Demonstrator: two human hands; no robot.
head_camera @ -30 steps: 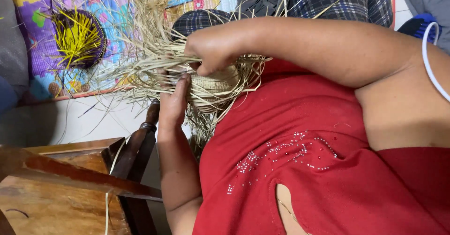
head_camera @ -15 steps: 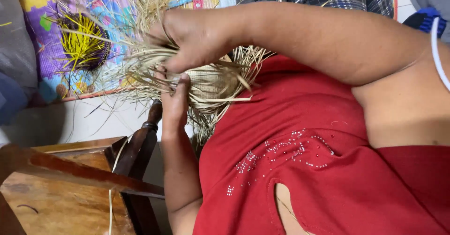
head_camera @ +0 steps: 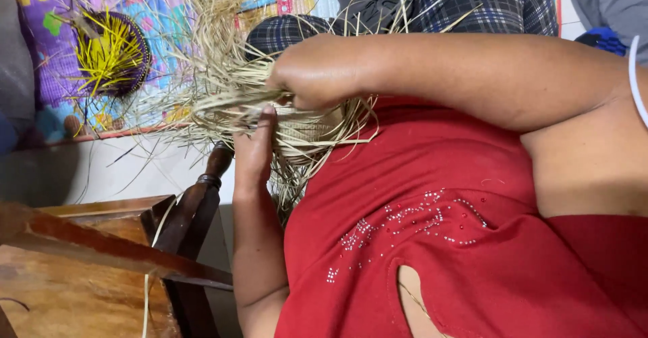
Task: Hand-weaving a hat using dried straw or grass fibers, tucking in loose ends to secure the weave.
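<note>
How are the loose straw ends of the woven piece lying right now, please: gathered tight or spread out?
Spread out. The straw ends fan loosely in all directions from the woven piece, which both hands hold against the red shirt.
</note>
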